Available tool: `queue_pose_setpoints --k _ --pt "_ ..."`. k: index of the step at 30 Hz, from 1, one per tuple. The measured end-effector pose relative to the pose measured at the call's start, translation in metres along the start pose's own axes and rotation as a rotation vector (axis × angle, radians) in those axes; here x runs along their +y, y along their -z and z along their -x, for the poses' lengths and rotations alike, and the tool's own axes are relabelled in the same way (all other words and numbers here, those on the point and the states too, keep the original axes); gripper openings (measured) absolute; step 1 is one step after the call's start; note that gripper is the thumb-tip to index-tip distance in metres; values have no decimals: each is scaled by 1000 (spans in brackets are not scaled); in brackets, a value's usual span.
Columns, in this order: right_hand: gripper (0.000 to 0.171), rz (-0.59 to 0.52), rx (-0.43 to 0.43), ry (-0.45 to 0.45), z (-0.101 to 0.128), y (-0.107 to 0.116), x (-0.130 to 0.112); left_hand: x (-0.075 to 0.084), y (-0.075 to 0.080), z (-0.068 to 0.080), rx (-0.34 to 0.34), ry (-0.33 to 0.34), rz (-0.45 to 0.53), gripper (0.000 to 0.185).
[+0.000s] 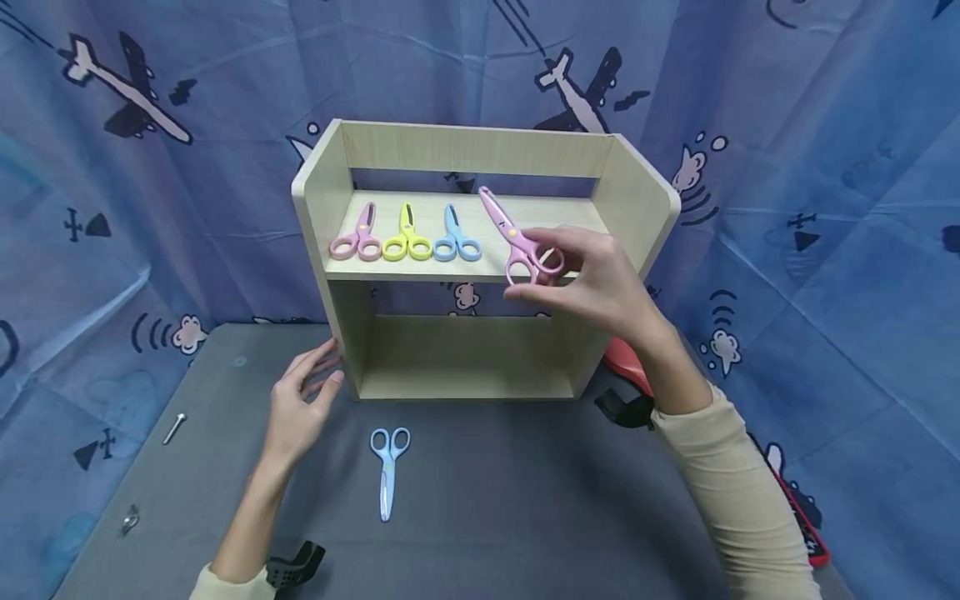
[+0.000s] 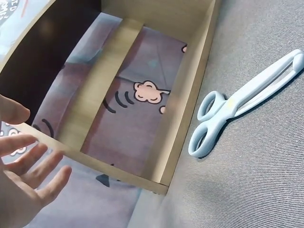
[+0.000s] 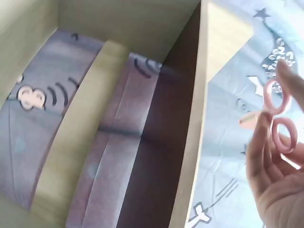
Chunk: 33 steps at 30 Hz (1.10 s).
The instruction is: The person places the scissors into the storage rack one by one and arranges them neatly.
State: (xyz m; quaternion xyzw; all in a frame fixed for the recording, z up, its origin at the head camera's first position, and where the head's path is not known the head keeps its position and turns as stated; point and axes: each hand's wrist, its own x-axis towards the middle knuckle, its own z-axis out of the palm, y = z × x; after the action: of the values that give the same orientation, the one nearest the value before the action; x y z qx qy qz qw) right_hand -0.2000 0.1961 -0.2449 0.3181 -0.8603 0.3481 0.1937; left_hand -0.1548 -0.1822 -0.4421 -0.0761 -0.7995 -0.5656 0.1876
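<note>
wooden shelf [image 1: 637, 200] stands on the grey table [image 1: 525, 500] | right hand [image 1: 600, 283] pinches pink scissors [image 1: 517, 237] by the handles over the upper board's right end | left hand [image 1: 300, 404] relaxed, fingers spread, empty, beside the shelf's left foot | blue scissors [image 1: 388, 467] lie flat out front

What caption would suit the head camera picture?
Right hand holds pink scissors over a wooden shelf; left hand open beside it.
</note>
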Motion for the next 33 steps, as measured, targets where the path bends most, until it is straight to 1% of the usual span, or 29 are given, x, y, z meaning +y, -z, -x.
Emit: queue_pose_setpoints --k 3,6,9,12,15,22,28,33 --pt "66 85 18 -33 -21 -1 9 -1 0 0 1 -3 6 48" --pt "64 143 0 -63 -37 -6 18 -1 0 1 -4 2 8 48" --pt "61 163 -45 -113 -48 -13 28 -1 0 1 -6 9 9 49" --pt "56 175 -80 -166 -55 -19 36 -1 0 1 -5 14 10 49" --pt "52 203 -88 -189 -58 -24 41 -1 0 0 -3 15 10 48" --pt "52 279 -41 -200 -58 -31 45 0 0 0 0 11 3 48" --pt "57 272 -15 -194 -56 -35 44 1 1 0 3 15 -1 48" --pt "64 255 -30 -236 -52 -33 41 1 0 0 3 22 5 48"
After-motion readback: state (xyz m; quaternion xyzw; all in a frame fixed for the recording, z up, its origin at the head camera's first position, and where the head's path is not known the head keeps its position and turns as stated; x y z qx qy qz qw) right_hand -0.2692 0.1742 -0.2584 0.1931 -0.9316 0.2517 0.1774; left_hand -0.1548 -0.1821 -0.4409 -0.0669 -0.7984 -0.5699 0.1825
